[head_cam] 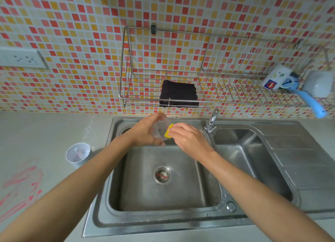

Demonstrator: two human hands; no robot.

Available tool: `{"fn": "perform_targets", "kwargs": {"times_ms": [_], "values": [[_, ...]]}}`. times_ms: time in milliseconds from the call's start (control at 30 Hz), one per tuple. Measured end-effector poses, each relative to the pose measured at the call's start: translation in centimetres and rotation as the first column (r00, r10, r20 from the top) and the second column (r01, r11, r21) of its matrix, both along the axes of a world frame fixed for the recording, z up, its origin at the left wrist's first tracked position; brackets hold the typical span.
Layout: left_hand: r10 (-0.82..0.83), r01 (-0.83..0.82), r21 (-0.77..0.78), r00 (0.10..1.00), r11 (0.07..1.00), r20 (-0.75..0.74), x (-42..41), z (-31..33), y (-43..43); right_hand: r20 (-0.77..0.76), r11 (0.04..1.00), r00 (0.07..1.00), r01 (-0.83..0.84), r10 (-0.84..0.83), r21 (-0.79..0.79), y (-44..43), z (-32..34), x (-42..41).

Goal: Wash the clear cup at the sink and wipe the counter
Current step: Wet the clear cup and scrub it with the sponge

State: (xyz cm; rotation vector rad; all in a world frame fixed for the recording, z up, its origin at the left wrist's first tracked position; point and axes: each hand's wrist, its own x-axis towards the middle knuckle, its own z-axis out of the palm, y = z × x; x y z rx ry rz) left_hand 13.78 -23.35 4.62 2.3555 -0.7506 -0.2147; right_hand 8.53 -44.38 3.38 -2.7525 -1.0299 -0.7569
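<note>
Over the back of the left sink basin (163, 196), my left hand (146, 131) grips the clear cup (160, 128), held tilted with its mouth toward the right. My right hand (188, 138) pinches a yellow sponge (168, 132) and presses it into the cup's mouth. Part of the cup is hidden by my left fingers. The grey counter (36, 133) lies to the left of the sink, with red smears (21, 187) on its near left part.
A white cup (78, 154) with something inside stands on the counter left of the sink. The faucet (212, 121) sits between the two basins. A wire rack (181, 69) on the tiled wall holds a dark cloth (178, 93), mugs (277, 77) and a blue-handled tool (311, 101).
</note>
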Motion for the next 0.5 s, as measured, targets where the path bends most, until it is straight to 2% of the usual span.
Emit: {"fn": "perform_targets", "kwargs": {"times_ms": [133,200,267,300,333,400,500], "values": [[0.098,-0.095,-0.050,0.993,0.994,0.065,-0.6,-0.9,-0.5,-0.066,0.996,0.998,0.011,-0.005,0.085,1.0,0.5,-0.1],[0.116,-0.112,-0.040,0.984,0.993,0.132,-0.6,-1.2,-0.5,-0.312,0.961,0.950,0.103,-0.018,0.256,1.7,1.3,-0.3],[0.110,-0.112,-0.001,0.976,0.994,0.186,-0.5,-1.2,-0.2,-0.599,0.898,0.800,0.279,-0.022,0.340,2.0,2.6,-0.4],[0.100,-0.104,0.009,0.975,0.995,0.198,-0.4,-1.3,0.0,-0.674,0.889,0.738,0.318,-0.014,0.330,1.8,2.7,-0.3],[0.091,-0.097,0.020,0.974,0.995,0.205,-0.4,-1.4,0.2,-0.693,0.898,0.720,0.325,-0.032,0.296,1.7,2.6,-0.1],[0.079,-0.099,0.069,0.966,0.993,0.244,-0.3,-1.4,0.4,-0.606,0.948,0.793,0.233,-0.054,0.219,1.7,2.2,0.4],[0.046,-0.100,0.171,0.954,0.980,0.295,-0.1,-0.9,0.2,-0.295,0.996,0.951,0.086,-0.093,-0.035,1.5,1.1,1.1]]}}
